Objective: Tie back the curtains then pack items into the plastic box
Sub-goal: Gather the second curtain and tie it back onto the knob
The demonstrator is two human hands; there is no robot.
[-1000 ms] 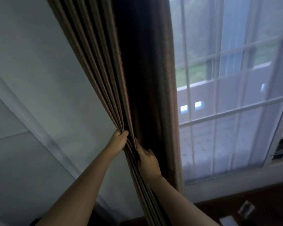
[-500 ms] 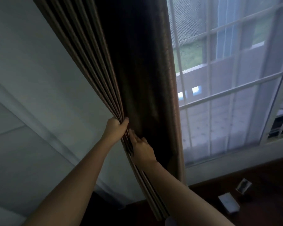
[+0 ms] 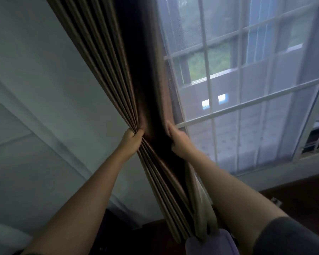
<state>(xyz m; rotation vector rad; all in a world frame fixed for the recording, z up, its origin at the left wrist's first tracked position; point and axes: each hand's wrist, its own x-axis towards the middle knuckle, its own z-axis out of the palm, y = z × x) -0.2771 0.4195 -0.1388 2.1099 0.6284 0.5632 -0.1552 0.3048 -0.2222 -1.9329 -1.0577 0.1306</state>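
Observation:
A brown pleated curtain (image 3: 118,70) hangs down the middle of the view, at the left edge of a window. My left hand (image 3: 131,139) is clenched on the bunched pleats on the curtain's left side. My right hand (image 3: 179,140) grips the curtain's right edge, next to the window bars. Between the two hands the dark fabric is spread out. Below them the folds fan out towards the floor. No tie-back and no plastic box can be seen.
A white wall (image 3: 35,89) fills the left. The barred window with sheer mesh (image 3: 247,89) fills the right, its sill (image 3: 284,170) below. A dark wood floor (image 3: 293,192) lies at lower right, and a purple object (image 3: 210,243) sits at the bottom edge.
My right hand has slid from the pleats beside my left hand out to the curtain's right edge, spreading the fabric. My left hand has kept its grip.

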